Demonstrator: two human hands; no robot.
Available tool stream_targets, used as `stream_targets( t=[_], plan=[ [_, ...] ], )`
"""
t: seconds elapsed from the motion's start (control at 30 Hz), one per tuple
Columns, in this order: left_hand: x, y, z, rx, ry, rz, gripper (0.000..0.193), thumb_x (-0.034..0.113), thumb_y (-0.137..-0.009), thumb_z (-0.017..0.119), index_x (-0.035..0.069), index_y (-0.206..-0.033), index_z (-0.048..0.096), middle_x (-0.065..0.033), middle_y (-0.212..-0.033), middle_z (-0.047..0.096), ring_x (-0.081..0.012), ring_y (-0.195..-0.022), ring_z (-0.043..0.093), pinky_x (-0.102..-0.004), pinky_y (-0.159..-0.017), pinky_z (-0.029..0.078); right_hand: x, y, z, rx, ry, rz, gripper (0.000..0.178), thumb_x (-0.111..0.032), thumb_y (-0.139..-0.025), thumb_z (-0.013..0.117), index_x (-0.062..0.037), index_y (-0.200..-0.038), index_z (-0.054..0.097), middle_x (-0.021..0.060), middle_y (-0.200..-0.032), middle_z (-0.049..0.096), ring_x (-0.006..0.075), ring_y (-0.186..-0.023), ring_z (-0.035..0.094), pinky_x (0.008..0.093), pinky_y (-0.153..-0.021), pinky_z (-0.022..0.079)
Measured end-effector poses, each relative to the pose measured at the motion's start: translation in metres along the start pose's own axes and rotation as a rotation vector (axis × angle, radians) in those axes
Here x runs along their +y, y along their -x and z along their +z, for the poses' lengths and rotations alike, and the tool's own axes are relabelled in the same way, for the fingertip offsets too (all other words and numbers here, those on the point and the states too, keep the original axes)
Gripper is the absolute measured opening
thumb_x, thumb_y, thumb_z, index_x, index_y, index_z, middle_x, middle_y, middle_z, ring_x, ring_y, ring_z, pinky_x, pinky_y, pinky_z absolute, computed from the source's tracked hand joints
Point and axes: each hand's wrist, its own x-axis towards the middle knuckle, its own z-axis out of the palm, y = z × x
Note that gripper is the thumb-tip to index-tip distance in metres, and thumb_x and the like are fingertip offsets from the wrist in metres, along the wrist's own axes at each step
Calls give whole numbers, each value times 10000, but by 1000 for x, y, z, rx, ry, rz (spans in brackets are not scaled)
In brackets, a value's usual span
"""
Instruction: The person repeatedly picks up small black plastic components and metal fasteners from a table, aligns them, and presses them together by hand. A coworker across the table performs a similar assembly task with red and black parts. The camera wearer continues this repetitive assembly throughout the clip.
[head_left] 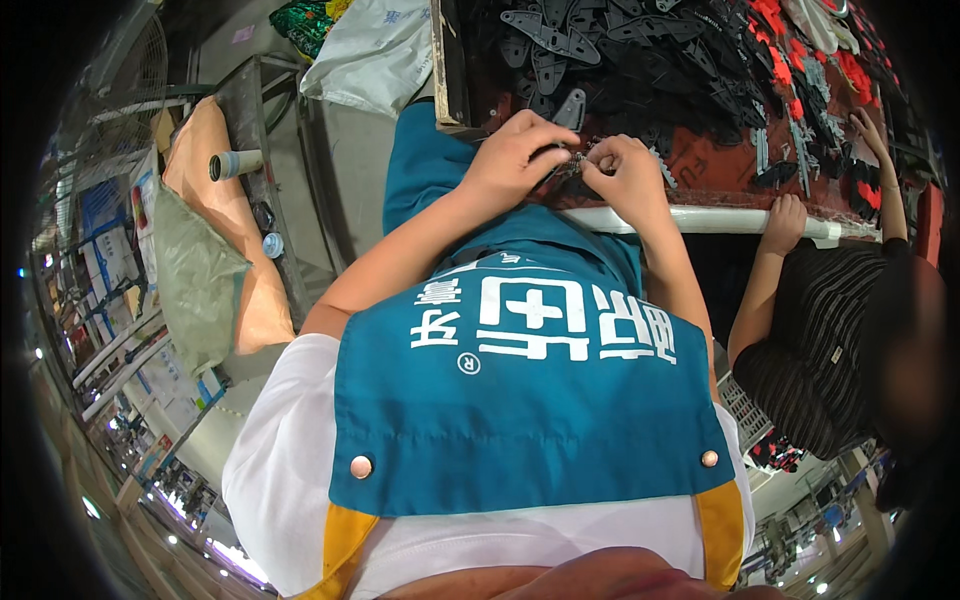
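On my feed, a small, dark, metallic-looking piece (577,163) sits between both hands at the near table edge, with the left hand (513,160) and right hand (630,178) pinching it narrowly between thumb and fingers. I judge its handling unfinished; many loose grey pointed flat plates (550,42) and black flat parts (700,95) remain heaped beyond on the reddish-brown tabletop (715,172).

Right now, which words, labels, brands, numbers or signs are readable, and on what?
Wording not copied out; locations only:
Teal apron: large white characters, cross-in-box sign, small circled mark; readable.
White bag: blue print, cut off at top.
Red-brown tabletop: dark letters, only partly legible.
Striped top: pale tag, too small.
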Motion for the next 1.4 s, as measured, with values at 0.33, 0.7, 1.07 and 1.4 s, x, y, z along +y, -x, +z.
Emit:
stream_targets(
  t=[0.33, 0.7, 1.07, 1.4],
  plan=[
    [8, -11, 12, 26, -95, -25, 154, 223, -829, 653, 91, -899, 690, -90, -811, 547, -251, -780, 577, -327, -691, 469, -12, 11, -6, 0, -220, 72, 122, -39, -747, 683, 0, -824, 597, 88, -721, 626, 196, -652, 601, 314, -593, 483],
    [-8, -18, 25, -33, 511, -478, 295, 280, -957, 542, 12, -873, 632, -2, -791, 588, -82, -697, 497, -249, -664, 435, -2, 8, 7, 349, 348, -227, 120, -39, -718, 690, -35, -825, 636, 82, -780, 592, 274, -775, 551, 382, -683, 464],
    [1, -20, 17, 43, 432, -54, 308, 272, -998, 453, 11, -880, 564, -19, -773, 549, -110, -771, 515, -304, -947, 387, -14, 12, -9, 67, -772, 236, 144, -72, -855, 650, 16, -967, 672, 29, -823, 671, 68, -744, 591, 207, -686, 468],
    [6, -19, 16, 22, 408, -102, 306, 257, -996, 446, 9, -853, 555, -28, -768, 575, -143, -784, 545, -368, -1048, 337, -19, 12, -3, 164, -709, 203, 124, -63, -847, 655, 25, -934, 673, 53, -823, 682, 80, -733, 611, 214, -675, 485]
  ],
)
